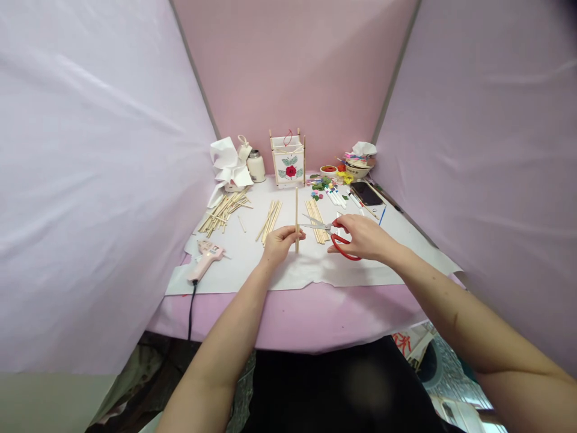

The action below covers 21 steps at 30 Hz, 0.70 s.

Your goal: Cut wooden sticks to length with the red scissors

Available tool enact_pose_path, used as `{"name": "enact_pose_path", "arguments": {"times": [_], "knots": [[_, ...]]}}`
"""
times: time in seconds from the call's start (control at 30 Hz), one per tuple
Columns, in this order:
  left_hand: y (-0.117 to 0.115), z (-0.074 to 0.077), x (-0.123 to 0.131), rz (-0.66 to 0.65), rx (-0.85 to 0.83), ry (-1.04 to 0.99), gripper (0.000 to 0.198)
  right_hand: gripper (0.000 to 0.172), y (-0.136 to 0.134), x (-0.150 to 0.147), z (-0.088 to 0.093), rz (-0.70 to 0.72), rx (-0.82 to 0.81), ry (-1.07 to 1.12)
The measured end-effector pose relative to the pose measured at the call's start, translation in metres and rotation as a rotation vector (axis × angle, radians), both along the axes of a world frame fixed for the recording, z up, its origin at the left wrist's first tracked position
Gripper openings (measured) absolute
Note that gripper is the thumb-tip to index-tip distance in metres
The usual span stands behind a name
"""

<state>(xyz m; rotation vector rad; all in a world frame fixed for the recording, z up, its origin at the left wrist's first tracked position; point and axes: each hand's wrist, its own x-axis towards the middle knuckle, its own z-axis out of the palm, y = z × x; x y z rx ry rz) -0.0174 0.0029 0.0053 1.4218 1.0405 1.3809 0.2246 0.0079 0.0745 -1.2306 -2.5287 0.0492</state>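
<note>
My left hand point(282, 243) pinches a thin wooden stick point(296, 207) and holds it upright over the white paper. Red-handled scissors point(322, 227) are in my right hand point(358, 234), their blades apart and pointing left toward the stick. The tip of the lower blade comes close to the stick by my left fingertips; I cannot tell whether it touches. Behind my hands lie two small groups of sticks, one left group point(269, 221) and one right group point(317, 221) partly under the scissors. Farther left is a larger loose pile of sticks point(225, 211).
A pink glue gun point(207, 261) with a black cord lies at the left. At the back stands a stick-framed paper lantern point(289, 165) with a rose, beside a cream jar point(256, 166). Several markers point(334, 197), a phone point(366, 193) and a bowl point(358, 171) are at the right.
</note>
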Motion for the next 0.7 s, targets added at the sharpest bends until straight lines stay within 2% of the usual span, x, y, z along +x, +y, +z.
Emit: {"name": "enact_pose_path", "arguments": {"times": [0.2, 0.7], "knots": [[-0.001, 0.004, 0.000, -0.029, -0.001, 0.005, 0.019, 0.063, 0.008, -0.011, 0.007, 0.037, 0.027, -0.058], [-0.001, -0.001, -0.002, -0.043, 0.071, 0.074, 0.020, 0.055, 0.009, -0.025, 0.015, 0.048, 0.056, -0.113]]}}
